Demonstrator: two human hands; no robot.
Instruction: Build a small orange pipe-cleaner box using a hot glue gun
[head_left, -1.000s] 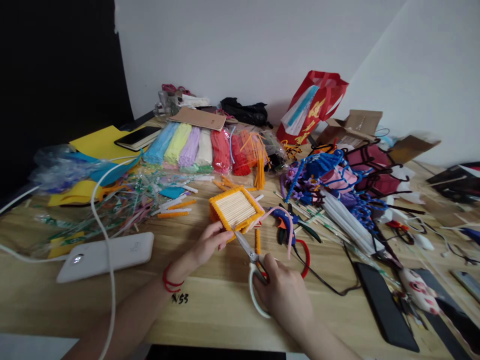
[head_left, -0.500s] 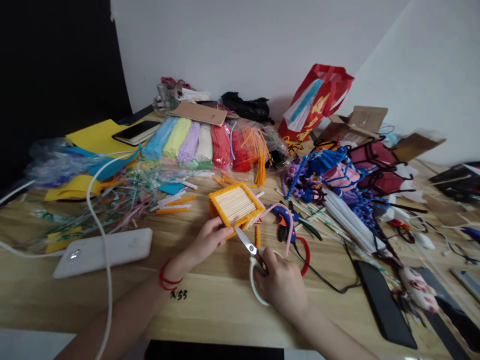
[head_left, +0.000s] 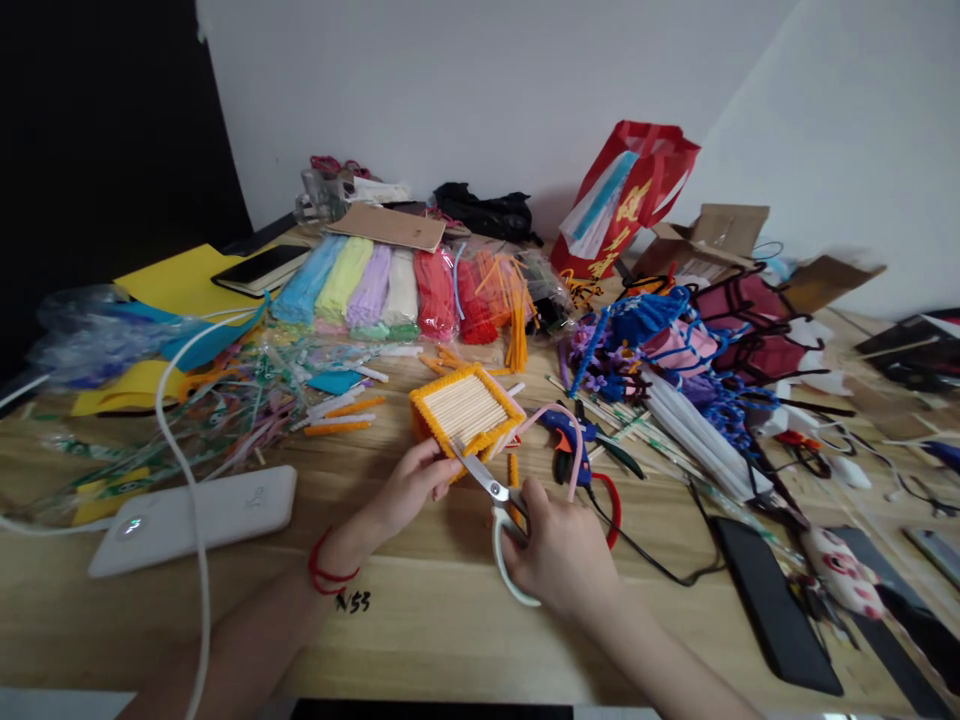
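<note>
My left hand (head_left: pixel 416 485) grips the near left corner of a small square box (head_left: pixel 466 408), its face lined with pale wooden sticks and edged in fuzzy orange pipe cleaner. In my right hand (head_left: pixel 559 545) are scissors (head_left: pixel 495 490) with white handles, fingers closed around the loops. Their blades reach the box's near edge, beside the left fingertips. A short orange pipe cleaner piece (head_left: pixel 514 470) lies just behind the scissors. A pink pipe cleaner (head_left: pixel 576 450) arches from the box's right side towards my right hand. The box's underside is hidden.
A blue glue gun (head_left: pixel 562 435) with a cord lies right of the box. Bagged pipe cleaner bundles (head_left: pixel 375 285) lie behind it. A white power bank (head_left: pixel 199 520) with a cable is at left, a black phone (head_left: pixel 776 605) at right. A red bag (head_left: pixel 626 200) stands at the back.
The view has shifted slightly. Both hands keep their hold on the box and the scissors; the blades stay at the box's near edge, with the handles spread a little differently.
</note>
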